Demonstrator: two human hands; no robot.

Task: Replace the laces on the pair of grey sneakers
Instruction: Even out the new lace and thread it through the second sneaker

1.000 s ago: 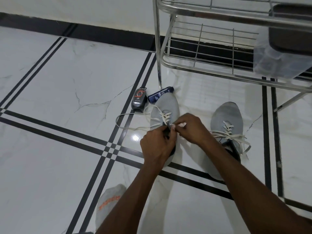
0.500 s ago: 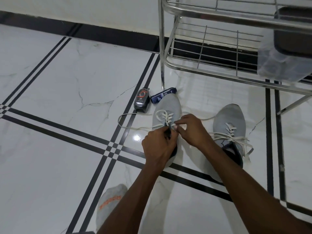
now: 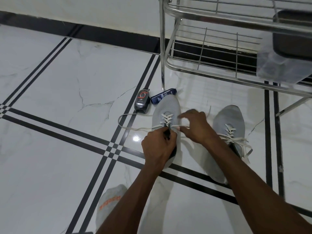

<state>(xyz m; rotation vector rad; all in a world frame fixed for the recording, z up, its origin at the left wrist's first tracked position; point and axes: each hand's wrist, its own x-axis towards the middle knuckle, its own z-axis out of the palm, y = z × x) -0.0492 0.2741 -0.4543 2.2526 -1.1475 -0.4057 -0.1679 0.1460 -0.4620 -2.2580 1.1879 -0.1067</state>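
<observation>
Hands on near sneaker point(image 3: 166, 108), left hand point(image 3: 157, 147) gripping its tongue, right hand point(image 3: 195, 126) pinching white lace point(image 3: 135, 128).

Bright, even indoor light. A glare spot shines on the floor point(image 3: 136, 138) just left of the fingers. The right hand point(image 3: 195, 127) is motion-blurred; edges bow.
</observation>
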